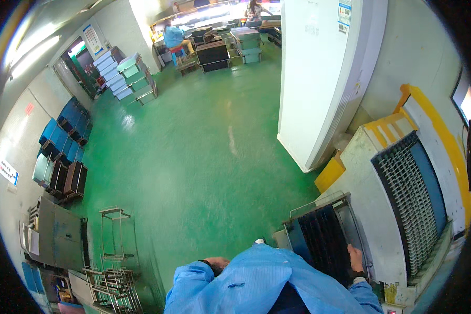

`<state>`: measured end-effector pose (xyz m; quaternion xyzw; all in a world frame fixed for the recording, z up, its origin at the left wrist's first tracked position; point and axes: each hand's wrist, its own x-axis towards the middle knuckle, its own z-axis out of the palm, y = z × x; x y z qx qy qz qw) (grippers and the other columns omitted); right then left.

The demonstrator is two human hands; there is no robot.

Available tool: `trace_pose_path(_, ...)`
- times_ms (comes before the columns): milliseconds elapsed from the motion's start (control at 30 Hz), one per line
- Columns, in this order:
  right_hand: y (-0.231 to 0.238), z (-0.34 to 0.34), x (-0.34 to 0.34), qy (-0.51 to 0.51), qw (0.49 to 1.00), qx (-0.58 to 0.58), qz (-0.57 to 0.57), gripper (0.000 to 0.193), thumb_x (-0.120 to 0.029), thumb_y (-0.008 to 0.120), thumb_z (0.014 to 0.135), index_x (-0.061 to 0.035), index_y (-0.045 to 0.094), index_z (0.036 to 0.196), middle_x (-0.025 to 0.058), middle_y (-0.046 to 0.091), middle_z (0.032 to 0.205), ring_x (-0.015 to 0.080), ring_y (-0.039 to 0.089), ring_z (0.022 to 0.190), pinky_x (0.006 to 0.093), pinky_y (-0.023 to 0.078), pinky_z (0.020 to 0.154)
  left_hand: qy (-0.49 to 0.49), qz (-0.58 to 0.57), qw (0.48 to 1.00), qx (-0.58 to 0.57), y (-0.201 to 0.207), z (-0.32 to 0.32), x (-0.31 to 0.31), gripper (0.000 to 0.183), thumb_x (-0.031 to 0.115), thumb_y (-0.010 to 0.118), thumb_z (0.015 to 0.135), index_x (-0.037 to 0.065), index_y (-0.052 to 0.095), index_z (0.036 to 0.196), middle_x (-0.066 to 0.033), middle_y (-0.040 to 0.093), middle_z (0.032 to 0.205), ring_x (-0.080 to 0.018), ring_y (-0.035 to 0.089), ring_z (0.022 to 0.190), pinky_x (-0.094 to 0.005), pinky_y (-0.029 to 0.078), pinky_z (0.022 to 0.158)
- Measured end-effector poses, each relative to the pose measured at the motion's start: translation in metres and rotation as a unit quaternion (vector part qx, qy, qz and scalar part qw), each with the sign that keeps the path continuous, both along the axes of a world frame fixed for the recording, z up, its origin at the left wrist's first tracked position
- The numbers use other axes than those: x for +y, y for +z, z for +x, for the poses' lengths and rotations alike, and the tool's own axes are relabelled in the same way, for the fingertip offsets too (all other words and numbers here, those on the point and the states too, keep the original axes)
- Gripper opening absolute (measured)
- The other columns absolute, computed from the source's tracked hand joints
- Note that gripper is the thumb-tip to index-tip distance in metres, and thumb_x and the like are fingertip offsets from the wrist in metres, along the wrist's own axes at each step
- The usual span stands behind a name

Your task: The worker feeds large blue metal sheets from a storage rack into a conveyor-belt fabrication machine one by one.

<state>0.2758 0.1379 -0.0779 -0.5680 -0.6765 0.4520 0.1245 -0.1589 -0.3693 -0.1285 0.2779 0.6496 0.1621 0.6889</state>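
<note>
At the lower right, a metal-framed rack (327,246) holds a row of dark, thin panels standing on edge, with a blue face at its left end. My right hand (355,258) is at the right edge of these panels, its fingers bent and closed on that side. Exactly what lies inside the grip is too small to make out. Close to my body on the left, my left hand (217,262) shows just beyond a dark cuff, over the floor. Its fingers are mostly hidden by the blue sleeve (193,277), and I see nothing in it.
Right of the rack stands a pale machine with a metal chain-like conveyor (411,201). A tall white cabinet (314,78) rises ahead. Empty metal frames (112,285) stand at lower left, blue bins (63,133) along the left wall. Two people (175,36) sit at a lit far bench.
</note>
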Motion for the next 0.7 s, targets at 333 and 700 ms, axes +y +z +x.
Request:
trace_pose_path(333, 0.04, -0.026, -0.025, 0.042, 0.999, 0.029, 0.017, 0.048, -0.046, 0.07, 0.088, -0.0008, 0.059, 0.074, -0.0019, 0.045, 0.067, 0.0107, 0.04, 0.066, 0.0314, 0.033, 0.061, -0.035, 0.007, 0.999, 0.003, -0.007, 0.001, 0.027, 0.033, 0.025, 0.063, 0.091, 0.006, 0.068, 0.117, -0.0099, 0.07, 0.099, -0.0219, 0.065, 0.085, -0.036, 0.052, 0.071)
trace_pose_path(700, 0.001, -0.005, 0.002, 0.035, 0.996, 0.005, 0.081, 0.049, -0.044, 0.07, 0.087, 0.004, 0.064, 0.078, 0.0086, 0.056, 0.066, 0.0172, 0.051, 0.065, 0.0355, 0.04, 0.063, -0.061, 0.009, 0.998, 0.007, -0.007, 0.004, 0.039, 0.032, 0.025, 0.063, 0.091, 0.006, 0.068, 0.116, -0.0098, 0.07, 0.099, -0.0219, 0.065, 0.085, -0.0362, 0.052, 0.071)
